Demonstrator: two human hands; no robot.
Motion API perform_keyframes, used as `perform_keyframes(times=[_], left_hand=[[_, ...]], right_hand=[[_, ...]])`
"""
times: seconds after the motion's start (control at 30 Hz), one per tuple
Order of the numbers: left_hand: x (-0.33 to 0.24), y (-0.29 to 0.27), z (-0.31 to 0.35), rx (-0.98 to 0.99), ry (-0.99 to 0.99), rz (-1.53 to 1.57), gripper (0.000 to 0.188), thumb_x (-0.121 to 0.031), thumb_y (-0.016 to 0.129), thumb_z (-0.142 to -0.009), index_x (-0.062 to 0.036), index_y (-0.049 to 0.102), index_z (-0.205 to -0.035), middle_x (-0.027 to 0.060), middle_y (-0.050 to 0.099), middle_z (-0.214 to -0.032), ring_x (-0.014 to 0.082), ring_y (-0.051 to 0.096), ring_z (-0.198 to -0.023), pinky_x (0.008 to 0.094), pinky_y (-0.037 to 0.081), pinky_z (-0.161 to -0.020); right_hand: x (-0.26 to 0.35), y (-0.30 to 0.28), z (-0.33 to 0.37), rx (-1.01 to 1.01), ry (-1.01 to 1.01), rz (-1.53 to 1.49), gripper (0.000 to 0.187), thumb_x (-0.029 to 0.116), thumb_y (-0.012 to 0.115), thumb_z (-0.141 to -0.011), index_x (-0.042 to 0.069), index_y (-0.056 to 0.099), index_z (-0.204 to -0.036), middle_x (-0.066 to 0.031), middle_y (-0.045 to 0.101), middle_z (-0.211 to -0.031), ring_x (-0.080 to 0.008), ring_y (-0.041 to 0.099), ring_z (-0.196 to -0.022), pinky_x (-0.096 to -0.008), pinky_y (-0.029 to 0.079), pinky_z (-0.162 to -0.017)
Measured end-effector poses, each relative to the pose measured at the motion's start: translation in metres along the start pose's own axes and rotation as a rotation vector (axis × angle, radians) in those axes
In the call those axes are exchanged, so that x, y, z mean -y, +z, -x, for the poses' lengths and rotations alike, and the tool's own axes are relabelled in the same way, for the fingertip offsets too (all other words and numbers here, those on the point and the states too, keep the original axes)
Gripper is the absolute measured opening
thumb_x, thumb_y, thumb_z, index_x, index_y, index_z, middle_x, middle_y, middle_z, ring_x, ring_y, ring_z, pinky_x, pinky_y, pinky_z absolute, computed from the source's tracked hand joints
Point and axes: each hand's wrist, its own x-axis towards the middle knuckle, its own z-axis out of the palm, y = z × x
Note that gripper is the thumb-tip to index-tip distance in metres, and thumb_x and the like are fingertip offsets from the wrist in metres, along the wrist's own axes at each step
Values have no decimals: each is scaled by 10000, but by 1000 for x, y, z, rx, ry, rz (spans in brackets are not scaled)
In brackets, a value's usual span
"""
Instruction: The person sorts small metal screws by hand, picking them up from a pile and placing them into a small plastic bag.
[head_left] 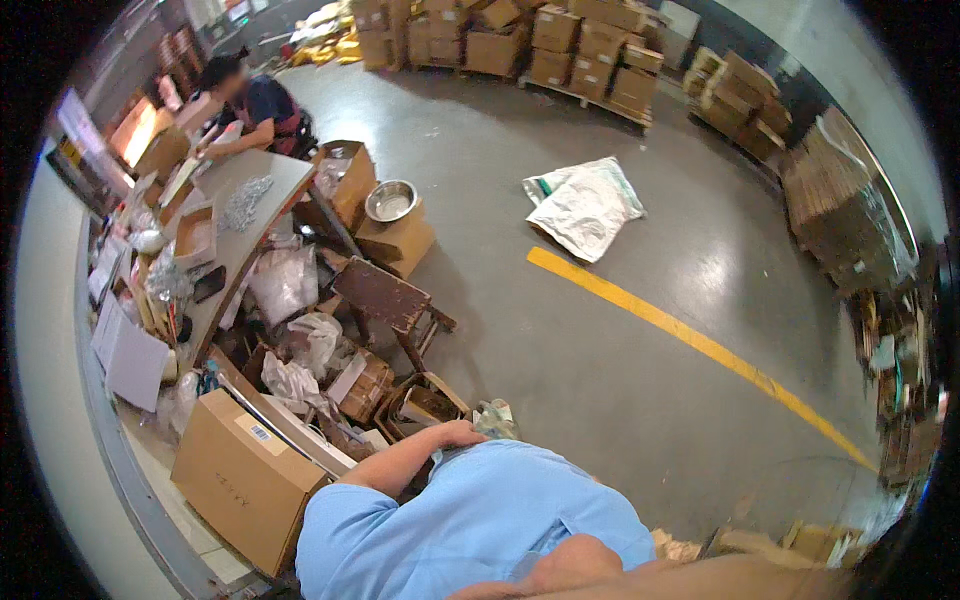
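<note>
My left hand (462,434) rests at the front of my light blue shirt (470,500), with the elbow bent out to the side. Its fingers are mostly hidden, so whether it grips anything does not show. Just past it is a crumpled greenish plastic bag (496,420); I cannot make out whether the hand touches it. Along the lower edge, very close and blurred, lies bare skin of my right arm (700,582). A rounded part of it, perhaps my right hand (575,562), covers the shirt's lower front. The fingers there cannot be made out.
At left, a workbench (236,262) bears small metal parts (246,203); a person (262,110) sits behind it. Nearby are a brown stool (385,295), a metal bowl (391,201) and a large carton (245,480). White sacks (585,210) lie on the floor beyond a yellow line (690,345).
</note>
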Motion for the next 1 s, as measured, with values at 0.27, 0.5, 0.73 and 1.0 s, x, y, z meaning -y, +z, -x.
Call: perform_keyframes(times=[0.27, 0.5, 0.73, 1.0], left_hand=[[53, -62, 5, -448, 105, 447, 228, -268, 491, -922, -45, 533, -952, 118, 578, -936, 252, 562, -903, 360, 441, -792], [58, -137, -45, -569, -131, 855, 262, -303, 473, -963, -44, 512, -970, 59, 532, -907, 192, 515, -838, 326, 426, -767], [48, -277, -70, -643, -147, 980, 289, -306, 527, -934, -28, 550, -1011, 77, 567, -911, 203, 535, -886, 324, 439, -755], [53, -435, -62, -919, -107, 335, 278, -276, 647, -796, -50, 635, -958, 177, 555, -1052, 366, 515, -970, 457, 443, -808]], right_hand=[[253, -140, -140, 105, -333, -136, 298, 293, 532, -899, 21, 551, -1019, -238, 611, -922, -385, 592, -894, -446, 457, -744], [417, -180, -272, 468, -479, 91, 317, 313, 530, -891, 9, 592, -953, -194, 622, -917, -327, 592, -871, -386, 464, -759], [608, -212, -414, 637, -571, 263, 389, 388, 544, -865, 28, 602, -1001, -192, 638, -1017, -328, 608, -938, -384, 466, -798], [692, -220, -507, 876, -503, 224, 364, 349, 639, -830, 18, 600, -977, -127, 636, -976, -192, 570, -912, -317, 460, -795]])
